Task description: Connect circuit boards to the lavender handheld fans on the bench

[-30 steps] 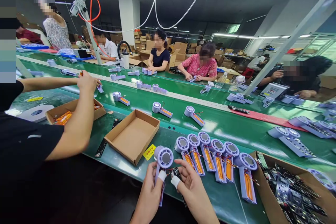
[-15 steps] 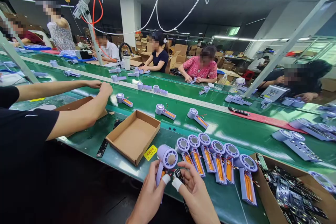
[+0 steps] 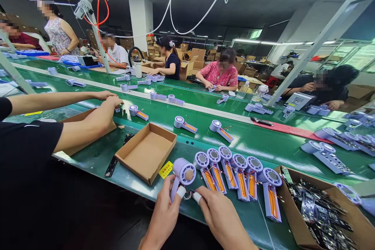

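Observation:
A purple handheld fan (image 3: 184, 172) is held upright in my left hand (image 3: 164, 207), its round head above my fingers and its handle in my grip. My right hand (image 3: 218, 211) is closed beside it, with thumb and forefinger pinched at thin wires (image 3: 189, 193) below the fan head. Both thumbs have white coverings. Whether my right palm still holds the black circuit board is hidden. Just beyond my hands, several purple fans (image 3: 240, 162) with orange strips in open handles lie in a row on the green bench.
Black circuit boards fill a cardboard box (image 3: 288, 211) at right. A shallow cardboard tray (image 3: 146, 152) and yellow label (image 3: 166, 169) lie left of the fan. A co-worker's arms (image 3: 88, 125) reach in from the left. More fans (image 3: 185, 124) lie on the green belt.
My right hand has turned palm down and its fingers have closed in; the black board seen in it before no longer shows. The view has shifted slightly. The co-worker's hands have moved slightly.

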Demonstrator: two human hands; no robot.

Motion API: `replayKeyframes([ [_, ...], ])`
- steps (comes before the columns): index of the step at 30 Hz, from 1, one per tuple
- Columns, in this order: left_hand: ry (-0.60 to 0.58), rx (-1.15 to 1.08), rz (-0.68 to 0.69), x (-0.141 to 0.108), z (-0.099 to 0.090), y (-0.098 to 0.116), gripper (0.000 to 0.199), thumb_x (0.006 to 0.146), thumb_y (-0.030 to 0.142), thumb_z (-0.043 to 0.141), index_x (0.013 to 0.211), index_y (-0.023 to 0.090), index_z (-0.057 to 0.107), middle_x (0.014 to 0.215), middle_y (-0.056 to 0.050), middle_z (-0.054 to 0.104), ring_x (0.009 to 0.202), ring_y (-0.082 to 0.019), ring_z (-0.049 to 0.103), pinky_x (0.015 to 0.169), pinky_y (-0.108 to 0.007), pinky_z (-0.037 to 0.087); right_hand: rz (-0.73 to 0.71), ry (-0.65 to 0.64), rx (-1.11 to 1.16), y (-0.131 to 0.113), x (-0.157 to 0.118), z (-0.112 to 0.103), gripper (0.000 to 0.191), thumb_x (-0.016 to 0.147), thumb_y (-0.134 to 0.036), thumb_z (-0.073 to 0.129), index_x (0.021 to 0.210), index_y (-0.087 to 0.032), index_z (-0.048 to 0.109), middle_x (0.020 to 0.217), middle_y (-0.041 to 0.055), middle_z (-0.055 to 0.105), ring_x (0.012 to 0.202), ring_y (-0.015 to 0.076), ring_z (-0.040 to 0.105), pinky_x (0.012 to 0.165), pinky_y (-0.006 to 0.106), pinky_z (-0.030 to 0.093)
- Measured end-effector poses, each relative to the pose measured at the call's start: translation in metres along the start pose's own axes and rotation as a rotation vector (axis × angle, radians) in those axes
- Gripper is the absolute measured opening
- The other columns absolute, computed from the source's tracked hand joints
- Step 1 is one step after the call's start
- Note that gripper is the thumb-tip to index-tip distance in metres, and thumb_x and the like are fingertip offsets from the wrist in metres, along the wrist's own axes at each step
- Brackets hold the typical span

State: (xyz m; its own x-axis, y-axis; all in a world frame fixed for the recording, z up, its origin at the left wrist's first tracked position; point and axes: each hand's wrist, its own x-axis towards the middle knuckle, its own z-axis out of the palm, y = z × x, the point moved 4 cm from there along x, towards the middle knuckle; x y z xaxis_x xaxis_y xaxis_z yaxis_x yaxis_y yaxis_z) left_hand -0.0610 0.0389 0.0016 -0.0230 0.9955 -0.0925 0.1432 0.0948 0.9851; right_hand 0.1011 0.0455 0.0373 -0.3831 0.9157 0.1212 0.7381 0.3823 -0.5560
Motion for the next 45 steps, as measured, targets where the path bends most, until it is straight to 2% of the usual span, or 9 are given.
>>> replayKeyframes([
  [4, -0.055, -0.11, -0.033, 0.002, 0.003, 0.0, 0.026, 0.089, 0.033, 0.052, 0.112, 0.021, 0.05, 0.104, -0.005, 0.064, 0.091, -0.019, 0.058, 0.08, -0.028, 0.042, -0.071, -0.335, -0.015, -0.013, 0.001, -0.011, 0.013, 0.087, -0.032, 0.06, 0.096, -0.027, 0.068, 0.084, 0.0028, 0.069, 0.078, 0.0222, 0.062, 0.065, 0.028, 0.036],
  [7, -0.106, -0.226, -0.106, 0.003, 0.007, 0.0, 0.018, 0.086, 0.03, 0.053, 0.101, 0.021, 0.05, 0.082, 0.001, 0.061, 0.073, -0.014, 0.054, 0.068, -0.025, 0.041, -0.002, -0.41, 0.205, -0.018, 0.002, -0.008, 0.016, 0.083, -0.027, 0.063, 0.097, -0.026, 0.071, 0.09, 0.002, 0.071, 0.087, 0.0205, 0.06, 0.075, 0.026, 0.038],
  [11, -0.134, -0.424, -0.222, 0.0, 0.009, -0.003, 0.021, 0.086, 0.038, 0.051, 0.099, 0.022, 0.049, 0.076, 0.003, 0.058, 0.064, -0.013, 0.051, 0.06, -0.024, 0.04, 0.189, -0.388, 0.628, -0.011, 0.0, 0.024, 0.05, 0.091, -0.056, 0.044, 0.07, -0.016, 0.066, 0.053, -0.0014, 0.052, 0.05, 0.011, 0.045, 0.052, 0.022, 0.033],
  [15, -0.161, -0.555, -0.24, -0.004, 0.008, -0.009, 0.024, 0.091, 0.043, 0.046, 0.101, 0.023, 0.051, 0.079, 0.003, 0.058, 0.068, -0.013, 0.054, 0.063, -0.024, 0.041, 0.388, -0.265, 0.935, -0.001, -0.006, 0.052, 0.067, 0.078, -0.079, 0.045, 0.064, -0.015, 0.059, 0.05, -0.0042, 0.045, 0.04, 0.0065, 0.035, 0.042, 0.021, 0.024],
  [23, -0.166, -0.633, -0.218, -0.007, 0.019, -0.011, 0.031, 0.084, 0.04, 0.061, 0.109, 0.024, 0.054, 0.079, 0.002, 0.062, 0.063, -0.012, 0.056, 0.06, -0.023, 0.041, 0.621, 0.031, 1.236, 0.0, -0.009, 0.063, 0.069, 0.062, -0.085, 0.057, 0.056, -0.017, 0.048, 0.046, -0.0075, 0.038, 0.038, 0.0037, 0.029, 0.04, 0.019, 0.02],
  [29, -0.126, -0.431, -0.101, -0.009, 0.019, 0.001, 0.036, 0.087, 0.041, 0.059, 0.118, 0.023, 0.05, 0.098, -0.003, 0.066, 0.086, -0.016, 0.061, 0.087, -0.03, 0.046, 0.679, 0.103, 1.251, -0.001, -0.01, 0.065, 0.07, 0.061, -0.087, 0.055, 0.057, -0.018, 0.047, 0.046, -0.007, 0.038, 0.04, 0.0044, 0.032, 0.039, 0.018, 0.022],
  [35, 0.037, -0.251, -0.141, -0.009, 0.018, -0.007, 0.035, 0.092, 0.041, 0.047, 0.121, 0.022, 0.047, 0.081, 0.001, 0.059, 0.069, -0.014, 0.054, 0.065, -0.025, 0.045, 0.557, 0.2, 1.18, -0.014, -0.013, 0.061, 0.058, 0.073, -0.073, 0.059, 0.081, -0.016, 0.059, 0.051, -0.0069, 0.043, 0.042, 0.0061, 0.033, 0.038, 0.017, 0.025],
  [40, 0.098, -0.13, -0.105, -0.005, 0.016, 0.005, 0.034, 0.093, 0.033, 0.041, 0.123, 0.021, 0.047, 0.11, -0.006, 0.063, 0.105, -0.021, 0.056, 0.092, -0.032, 0.042, 0.422, 0.316, 1.062, -0.008, -0.026, 0.072, 0.058, 0.081, -0.057, 0.063, 0.123, -0.017, 0.057, 0.065, -0.0001, 0.063, 0.052, 0.0133, 0.055, 0.048, 0.021, 0.045],
  [45, -0.013, -0.256, -0.164, -0.008, 0.018, 0.009, 0.038, 0.094, 0.037, 0.04, 0.128, 0.021, 0.044, 0.142, -0.009, 0.048, 0.126, -0.023, 0.047, 0.103, -0.033, 0.038, 0.339, 0.477, 0.825, -0.001, -0.025, 0.074, 0.048, 0.091, -0.046, 0.05, 0.128, -0.017, 0.061, 0.115, 0.0114, 0.07, 0.104, 0.0248, 0.066, 0.086, 0.031, 0.054],
])
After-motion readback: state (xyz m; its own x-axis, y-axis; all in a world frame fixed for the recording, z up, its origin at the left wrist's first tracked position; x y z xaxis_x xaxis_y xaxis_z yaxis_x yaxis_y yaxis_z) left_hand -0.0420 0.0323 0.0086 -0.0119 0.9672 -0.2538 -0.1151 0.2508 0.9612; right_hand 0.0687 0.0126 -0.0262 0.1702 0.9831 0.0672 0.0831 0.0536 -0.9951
